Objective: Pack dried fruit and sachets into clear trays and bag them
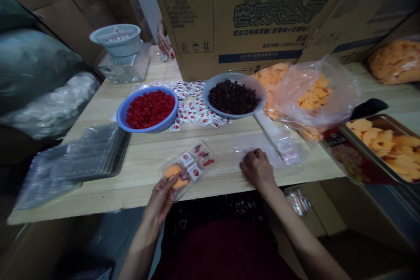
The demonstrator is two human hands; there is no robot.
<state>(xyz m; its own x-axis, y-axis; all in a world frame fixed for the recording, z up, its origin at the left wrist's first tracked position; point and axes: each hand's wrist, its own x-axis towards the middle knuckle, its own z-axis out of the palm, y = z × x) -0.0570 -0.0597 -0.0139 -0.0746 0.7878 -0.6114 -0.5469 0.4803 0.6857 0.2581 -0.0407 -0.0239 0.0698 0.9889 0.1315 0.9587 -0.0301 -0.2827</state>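
Observation:
My left hand grips a clear plastic tray by its near end. Orange slices fill that end, two printed white sachets lie in the middle, and small red and dark pieces sit in the far compartments. To the right, my right hand rests on the table with curled fingers on a thin clear plastic bag; its fingertips are partly hidden. Beyond the hands stand a blue bowl of red pieces and a pale bowl of dark dried pieces.
Sachets lie heaped between the bowls. Stacked clear trays occupy the left. Orange slices fill an open bag and a box at right. Behind a large carton, another person's hand shows near a basin.

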